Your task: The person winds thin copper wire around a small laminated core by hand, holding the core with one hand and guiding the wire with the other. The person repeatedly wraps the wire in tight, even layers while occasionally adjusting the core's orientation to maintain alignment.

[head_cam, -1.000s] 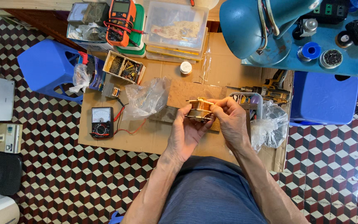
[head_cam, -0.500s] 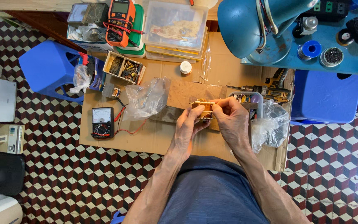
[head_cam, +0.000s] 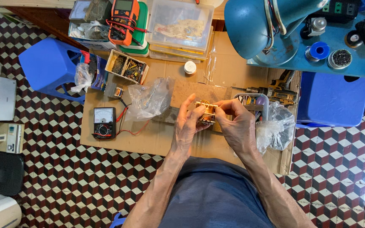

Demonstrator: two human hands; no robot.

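Both hands hold a small copper-wound coil on a pale bobbin (head_cam: 207, 111) over a cardboard sheet (head_cam: 157, 137) laid on the floor. My left hand (head_cam: 187, 125) cups the coil from the left, fingers partly straight. My right hand (head_cam: 235, 122) pinches its top right edge with thumb and fingers. Much of the coil is hidden by the fingers.
A black analog meter (head_cam: 104, 123) with red leads lies left, beside a crumpled clear bag (head_cam: 150, 99). An orange multimeter (head_cam: 123, 16), clear boxes (head_cam: 180, 25), a parts box (head_cam: 127, 67) and a drill (head_cam: 271, 90) sit behind. Blue stools (head_cam: 49, 67) (head_cam: 332, 101) flank the sheet.
The coil has turned in my hands from lying flat to standing on edge, and the left fingers have straightened along its side. Both hands stay over the same spot.
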